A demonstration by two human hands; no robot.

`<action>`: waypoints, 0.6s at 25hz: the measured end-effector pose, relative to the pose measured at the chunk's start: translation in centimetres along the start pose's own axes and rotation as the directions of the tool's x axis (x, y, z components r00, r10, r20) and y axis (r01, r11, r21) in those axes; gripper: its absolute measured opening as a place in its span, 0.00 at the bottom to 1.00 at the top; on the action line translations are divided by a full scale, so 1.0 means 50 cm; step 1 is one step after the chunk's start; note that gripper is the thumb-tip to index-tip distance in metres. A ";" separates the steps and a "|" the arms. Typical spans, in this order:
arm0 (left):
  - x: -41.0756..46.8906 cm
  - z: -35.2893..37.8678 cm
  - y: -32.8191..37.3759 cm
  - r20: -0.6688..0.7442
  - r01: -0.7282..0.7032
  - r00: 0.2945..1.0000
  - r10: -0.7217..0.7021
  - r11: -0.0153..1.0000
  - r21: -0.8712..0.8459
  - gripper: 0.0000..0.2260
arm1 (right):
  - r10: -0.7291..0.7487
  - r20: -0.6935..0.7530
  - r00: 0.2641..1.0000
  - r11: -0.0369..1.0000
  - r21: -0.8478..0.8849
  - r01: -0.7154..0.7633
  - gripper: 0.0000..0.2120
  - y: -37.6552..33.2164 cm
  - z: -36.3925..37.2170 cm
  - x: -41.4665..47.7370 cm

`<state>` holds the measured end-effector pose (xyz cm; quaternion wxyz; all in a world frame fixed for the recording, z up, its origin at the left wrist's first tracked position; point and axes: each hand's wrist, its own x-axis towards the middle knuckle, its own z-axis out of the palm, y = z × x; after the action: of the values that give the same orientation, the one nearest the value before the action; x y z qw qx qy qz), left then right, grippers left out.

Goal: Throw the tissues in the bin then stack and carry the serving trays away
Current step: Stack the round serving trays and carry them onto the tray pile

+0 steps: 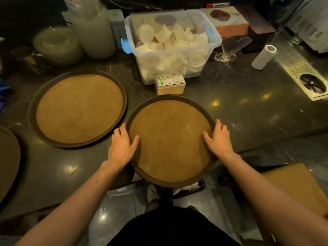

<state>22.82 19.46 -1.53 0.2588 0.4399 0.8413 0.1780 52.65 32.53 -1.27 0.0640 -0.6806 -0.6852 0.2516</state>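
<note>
the dark marble counter (pixel 239 110) fills most of the view, glossy and veined, with light spots reflected on it. three round serving trays lie within reach. the left tray (pixel 79 108) rests flat on the counter, a dark brown raised rim around a tan, cork-like inner surface, bare on top. the held tray (pixel 170 141) looks the same, its tan face a bit scuffed and mottled; its far part is over the counter while its near edge juts past the counter edge, above the floor. a third tray (pixel 7 162) shows only as a slice at the far left edge.

behind the trays stands a clear plastic tub (pixel 173 48) heaped with small translucent cups. just in front of it, touching the far rim of the held tray or very close to it, is a small toothpick box (pixel 170 84) with a bamboo label. to the left are two tall cloudy stacks of lids or cups (pixel 92 27), wrapped in plastic. to the right lie a white paper roll (pixel 263 57) and a metal drip grate (pixel 301 73).

the left hand (pixel 122 148) clamps the tray's left rim, thumb lying on the tan face and fingers wrapped over the outer edge. the right hand (pixel 219 139) grips the right rim the same way, thumb inward, fingers curled over the edge. both forearms are bare. below the tray a small black bin (pixel 198 188) holding white crumpled paper sits on the floor.
</note>
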 end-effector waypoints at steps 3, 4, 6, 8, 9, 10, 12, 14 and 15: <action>0.022 0.007 0.003 0.018 0.043 0.999 -0.042 0.998 -0.046 0.36 | 0.077 0.018 0.997 0.997 0.021 -0.077 0.36 0.006 0.006 0.008; 0.027 0.010 0.004 0.016 0.056 0.998 -0.055 0.997 -0.056 0.36 | 0.091 0.024 0.996 0.995 0.031 -0.092 0.35 0.009 0.005 0.011; 0.029 0.014 0.007 -0.009 0.086 0.996 -0.087 0.992 -0.097 0.35 | 0.105 0.033 0.994 0.993 0.057 -0.107 0.33 0.014 0.002 0.016; 0.019 0.021 0.008 -0.072 0.097 0.991 -0.111 0.980 -0.172 0.32 | 0.104 0.038 0.994 0.988 0.110 -0.108 0.33 0.023 -0.003 0.017; 0.010 0.024 0.007 -0.107 0.093 0.987 -0.117 0.974 -0.207 0.31 | 0.096 0.032 0.995 0.985 0.143 -0.099 0.32 0.029 -0.005 0.014; 0.002 0.027 0.009 -0.134 0.091 0.983 -0.125 0.968 -0.235 0.30 | 0.084 0.019 0.996 0.982 0.169 -0.086 0.32 0.036 -0.008 0.011; -0.020 0.031 0.015 -0.164 0.093 0.976 -0.143 0.956 -0.279 0.30 | 0.061 -0.014 0.998 0.973 0.226 -0.057 0.30 0.053 -0.015 0.001; -0.049 0.032 0.024 -0.209 0.080 0.967 -0.148 0.949 -0.304 0.29 | 0.030 -0.055 0.998 0.959 0.283 -0.013 0.29 0.065 -0.026 -0.008; -0.065 0.030 0.030 -0.240 0.070 0.959 -0.150 0.947 -0.312 0.29 | 0.010 -0.075 0.997 0.953 0.302 0.013 0.28 0.069 -0.033 -0.012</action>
<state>26.23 17.70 -1.04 0.2192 0.3199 0.8547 0.3452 56.50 32.18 -1.17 0.1933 -0.6713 -0.6361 0.3275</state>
